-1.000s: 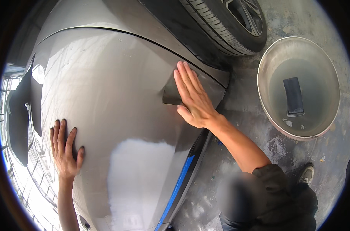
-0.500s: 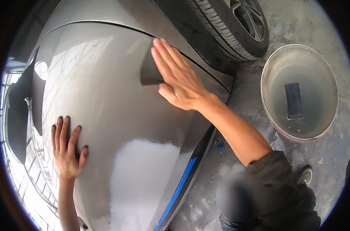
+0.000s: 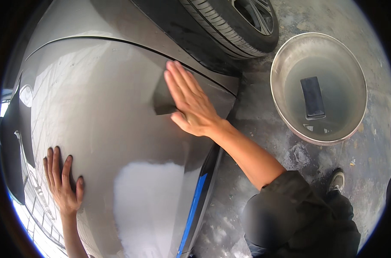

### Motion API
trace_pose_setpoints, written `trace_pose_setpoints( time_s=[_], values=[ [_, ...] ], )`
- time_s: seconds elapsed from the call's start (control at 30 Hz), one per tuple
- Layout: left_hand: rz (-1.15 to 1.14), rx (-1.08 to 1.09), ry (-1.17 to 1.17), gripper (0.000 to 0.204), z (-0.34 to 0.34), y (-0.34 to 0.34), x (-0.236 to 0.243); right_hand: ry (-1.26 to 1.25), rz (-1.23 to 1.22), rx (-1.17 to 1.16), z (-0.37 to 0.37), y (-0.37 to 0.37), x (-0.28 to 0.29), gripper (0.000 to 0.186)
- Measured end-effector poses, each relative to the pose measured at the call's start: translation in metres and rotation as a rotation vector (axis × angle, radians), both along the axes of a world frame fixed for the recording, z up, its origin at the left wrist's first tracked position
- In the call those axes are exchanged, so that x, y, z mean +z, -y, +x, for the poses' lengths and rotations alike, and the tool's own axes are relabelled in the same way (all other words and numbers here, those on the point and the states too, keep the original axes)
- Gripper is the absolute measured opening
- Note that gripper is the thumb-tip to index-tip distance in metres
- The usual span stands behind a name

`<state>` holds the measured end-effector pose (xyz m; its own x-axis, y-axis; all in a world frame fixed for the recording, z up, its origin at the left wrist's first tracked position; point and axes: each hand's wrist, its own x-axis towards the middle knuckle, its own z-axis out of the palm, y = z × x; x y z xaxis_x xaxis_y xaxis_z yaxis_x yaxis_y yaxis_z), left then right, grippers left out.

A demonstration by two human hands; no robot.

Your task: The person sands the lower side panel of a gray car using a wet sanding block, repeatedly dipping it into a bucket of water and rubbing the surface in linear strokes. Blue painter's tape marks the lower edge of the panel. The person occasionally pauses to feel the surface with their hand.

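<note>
My right hand (image 3: 190,101) lies with its fingers stretched out over a dark grey-green sheet of sandpaper (image 3: 163,99), pressing it on a grey car body panel (image 3: 105,112). One corner of the sheet sticks out on the left of the fingers; the rest is hidden under the hand. The fingertips are close to the dark seam at the panel's far edge. My left hand (image 3: 63,187) rests on the panel's left part, fingers spread, holding nothing. Between the hands and nearer to me, a whitish patch (image 3: 148,202) shows on the panel.
A round metal basin (image 3: 276,81) of cloudy water stands on the stained floor to the right, with a dark rectangular block (image 3: 313,98) in it. Beyond the panel is a car wheel (image 3: 247,26). Blue tape (image 3: 193,215) runs along the panel's right edge. My shoe (image 3: 336,180) shows below the basin.
The view has shifted and turned slightly. Over the panel, my right hand and the sandpaper have slid a little nearer to me, away from the seam. My left hand keeps its place.
</note>
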<state>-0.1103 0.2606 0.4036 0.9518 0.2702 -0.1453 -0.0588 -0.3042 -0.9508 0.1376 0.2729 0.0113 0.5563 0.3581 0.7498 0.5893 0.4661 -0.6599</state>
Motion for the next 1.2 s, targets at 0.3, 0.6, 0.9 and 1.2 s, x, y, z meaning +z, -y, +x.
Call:
trace_pose_setpoints(
  time_s=[0.3, 0.6, 0.9, 1.2],
  values=[
    [0.003, -0.035, -0.023, 0.057, 0.008, -0.005, 0.002, -0.157, -0.065, 0.025, -0.02, 0.011, -0.031, 0.099],
    [-0.003, -0.095, -0.041, 0.057, 0.003, -0.012, 0.004, -0.319, -0.193, 0.035, -0.038, 0.017, -0.09, 0.092],
    [0.003, -0.1, -0.057, 0.056, 0.0, -0.013, 0.005, -0.235, -0.149, 0.028, -0.036, 0.017, -0.061, 0.093],
    [0.018, -0.05, -0.038, 0.056, 0.005, -0.003, 0.001, -0.222, 0.018, 0.078, -0.035, 0.015, 0.02, 0.094]
  ],
)
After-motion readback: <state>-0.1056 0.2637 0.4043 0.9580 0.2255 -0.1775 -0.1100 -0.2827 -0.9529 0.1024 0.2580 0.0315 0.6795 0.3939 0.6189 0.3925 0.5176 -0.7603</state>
